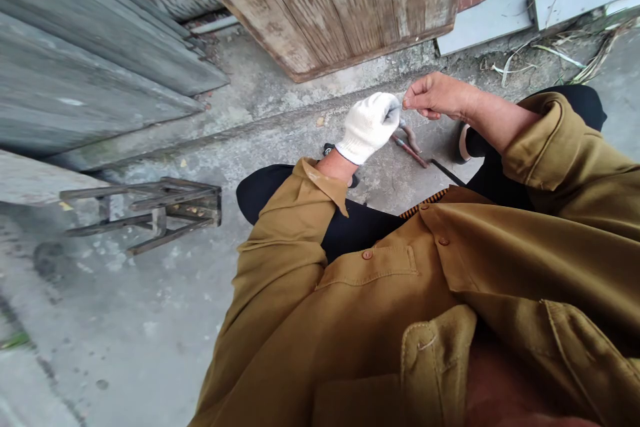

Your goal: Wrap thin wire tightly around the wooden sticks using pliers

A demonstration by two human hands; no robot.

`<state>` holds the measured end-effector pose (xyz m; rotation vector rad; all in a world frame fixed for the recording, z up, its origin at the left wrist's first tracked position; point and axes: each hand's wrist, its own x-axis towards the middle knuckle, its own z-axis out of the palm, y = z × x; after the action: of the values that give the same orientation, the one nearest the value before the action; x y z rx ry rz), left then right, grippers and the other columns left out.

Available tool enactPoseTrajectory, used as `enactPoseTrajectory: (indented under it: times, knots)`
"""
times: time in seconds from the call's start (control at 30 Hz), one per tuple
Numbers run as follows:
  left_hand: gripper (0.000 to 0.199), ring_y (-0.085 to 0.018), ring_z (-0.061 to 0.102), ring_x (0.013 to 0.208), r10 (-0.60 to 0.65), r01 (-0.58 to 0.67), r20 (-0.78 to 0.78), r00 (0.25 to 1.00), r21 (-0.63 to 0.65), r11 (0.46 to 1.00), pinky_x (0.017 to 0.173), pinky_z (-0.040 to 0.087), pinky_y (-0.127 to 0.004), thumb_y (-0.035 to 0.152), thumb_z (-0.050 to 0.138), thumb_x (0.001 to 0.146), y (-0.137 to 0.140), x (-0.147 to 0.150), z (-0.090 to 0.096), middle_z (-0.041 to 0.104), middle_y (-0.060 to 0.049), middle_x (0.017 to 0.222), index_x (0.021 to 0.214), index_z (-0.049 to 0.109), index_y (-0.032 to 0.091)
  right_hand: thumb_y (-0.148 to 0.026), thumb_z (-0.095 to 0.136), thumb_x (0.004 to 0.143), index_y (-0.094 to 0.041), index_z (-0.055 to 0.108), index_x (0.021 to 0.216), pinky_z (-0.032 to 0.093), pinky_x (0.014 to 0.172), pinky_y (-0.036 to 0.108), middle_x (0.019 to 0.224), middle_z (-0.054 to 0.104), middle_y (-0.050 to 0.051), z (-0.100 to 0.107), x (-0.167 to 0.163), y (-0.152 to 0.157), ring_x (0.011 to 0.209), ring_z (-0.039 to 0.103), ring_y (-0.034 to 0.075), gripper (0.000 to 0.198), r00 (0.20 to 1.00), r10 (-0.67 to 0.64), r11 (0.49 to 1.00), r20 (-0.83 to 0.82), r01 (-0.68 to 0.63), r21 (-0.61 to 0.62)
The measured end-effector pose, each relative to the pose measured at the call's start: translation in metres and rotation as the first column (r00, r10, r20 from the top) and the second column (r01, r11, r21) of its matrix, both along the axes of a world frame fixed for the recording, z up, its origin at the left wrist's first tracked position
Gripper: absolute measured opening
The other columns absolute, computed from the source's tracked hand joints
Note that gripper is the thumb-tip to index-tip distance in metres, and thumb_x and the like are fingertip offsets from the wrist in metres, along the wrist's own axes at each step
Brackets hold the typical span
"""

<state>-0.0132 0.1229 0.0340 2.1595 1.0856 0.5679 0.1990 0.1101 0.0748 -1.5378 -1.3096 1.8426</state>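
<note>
My left hand [371, 121] wears a white knitted glove, and its fingers are curled closed. Right beside it my bare right hand [437, 95] pinches thumb and forefinger together at the glove's fingertips. Whatever lies between the two hands is too small to make out. Below them on the concrete lies a hand tool with reddish handles [411, 147], which looks like pliers; its head is partly hidden behind the glove. A thin dark bar [447, 171] lies close to the tool, partly covered by my clothing.
A weathered wooden panel [345, 7] leans ahead of my hands. White tiles [487, 20] are stacked at the upper right, with dry stalks [595, 57] near them. A small wooden stool [167, 207] lies tipped over at the left, below grey boards [75, 60].
</note>
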Motion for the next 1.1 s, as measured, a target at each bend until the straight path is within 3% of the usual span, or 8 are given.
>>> enactPoseTrajectory:
  times: [0.1, 0.23, 0.37, 0.57, 0.67, 0.73, 0.93, 1.1]
  knots:
    - [0.016, -0.020, 0.073, 0.090, 0.084, -0.007, 0.201, 0.976, -0.355, 0.935, 0.086, 0.059, -0.036, 0.032, 0.061, 0.094, 0.000, 0.003, -0.001, 0.074, -0.007, 0.088, 0.091, 0.068, 0.018, -0.032, 0.085, 0.086, -0.019, 0.065, 0.078, 0.031, 0.044, 0.021, 0.053, 0.051, -0.005, -0.002, 0.002, 0.002, 0.046, 0.040, 0.007, 0.026, 0.997, 0.035, 0.991, 0.065, -0.043, 0.123]
    - [0.039, -0.016, 0.068, 0.059, 0.242, 0.168, 0.342, 0.908, -0.827, 0.537, 0.061, 0.056, -0.031, 0.046, 0.051, 0.100, 0.001, 0.004, 0.000, 0.070, -0.006, 0.070, 0.085, 0.069, 0.014, -0.027, 0.080, 0.088, -0.018, 0.070, 0.083, 0.040, 0.057, 0.022, 0.059, 0.055, -0.004, -0.001, 0.002, 0.001, 0.058, 0.051, 0.009, 0.014, 0.970, 0.085, 0.914, 0.226, -0.166, 0.369]
    - [0.037, -0.017, 0.067, 0.052, 0.314, 0.282, 0.334, 0.889, -0.938, 0.199, 0.053, 0.053, -0.028, 0.041, 0.056, 0.095, -0.001, 0.003, 0.006, 0.073, -0.010, 0.070, 0.087, 0.073, 0.009, -0.031, 0.069, 0.095, -0.019, 0.075, 0.092, 0.047, 0.073, 0.028, 0.081, 0.071, 0.002, -0.006, 0.006, -0.001, 0.079, 0.065, 0.016, 0.013, 0.877, 0.176, 0.719, 0.446, -0.424, 0.550]
    - [0.030, -0.015, 0.064, 0.050, 0.425, 0.328, 0.286, 0.859, -0.944, -0.026, 0.047, 0.046, -0.024, 0.031, 0.055, 0.092, -0.007, 0.004, 0.020, 0.072, -0.010, 0.066, 0.081, 0.072, 0.009, -0.037, 0.052, 0.107, -0.019, 0.078, 0.105, 0.046, 0.077, 0.029, 0.098, 0.076, 0.006, -0.014, 0.017, -0.004, 0.088, 0.068, 0.018, 0.032, 0.797, 0.188, 0.462, 0.574, -0.587, 0.664]
    - [0.027, -0.014, 0.061, 0.047, 0.421, 0.334, 0.288, 0.860, -0.942, -0.038, 0.045, 0.043, -0.023, 0.030, 0.058, 0.090, -0.008, 0.004, 0.025, 0.069, -0.008, 0.063, 0.076, 0.070, 0.010, -0.039, 0.051, 0.107, -0.021, 0.079, 0.107, 0.041, 0.073, 0.028, 0.095, 0.074, 0.004, -0.009, 0.018, -0.006, 0.085, 0.067, 0.016, 0.033, 0.797, 0.176, 0.395, 0.578, -0.595, 0.700]
    - [0.025, -0.014, 0.060, 0.046, 0.405, 0.336, 0.311, 0.860, -0.942, 0.010, 0.046, 0.043, -0.024, 0.031, 0.062, 0.088, -0.009, 0.004, 0.025, 0.069, -0.008, 0.063, 0.075, 0.069, 0.011, -0.035, 0.056, 0.104, -0.022, 0.080, 0.104, 0.040, 0.073, 0.028, 0.095, 0.075, 0.003, -0.002, 0.015, -0.008, 0.084, 0.067, 0.016, 0.027, 0.805, 0.182, 0.434, 0.565, -0.581, 0.688]
    - [0.033, -0.018, 0.066, 0.053, 0.280, 0.243, 0.360, 0.890, -0.894, 0.378, 0.050, 0.050, -0.031, 0.045, 0.067, 0.087, -0.004, 0.002, 0.012, 0.068, -0.008, 0.064, 0.076, 0.069, 0.015, -0.013, 0.069, 0.086, -0.019, 0.075, 0.083, 0.037, 0.069, 0.024, 0.067, 0.062, -0.002, 0.019, 0.006, -0.005, 0.071, 0.058, 0.013, 0.009, 0.911, 0.207, 0.825, 0.356, -0.358, 0.437]
    - [0.027, -0.011, 0.058, 0.048, 0.196, 0.193, 0.341, 0.919, -0.825, 0.532, 0.048, 0.048, -0.024, 0.039, 0.080, 0.076, 0.006, -0.006, 0.016, 0.068, -0.005, 0.062, 0.085, 0.072, 0.014, -0.013, 0.077, 0.085, -0.017, 0.068, 0.080, 0.033, 0.057, 0.021, 0.056, 0.052, -0.007, 0.014, 0.007, -0.002, 0.054, 0.047, 0.007, 0.011, 0.970, 0.180, 0.948, 0.166, -0.216, 0.232]
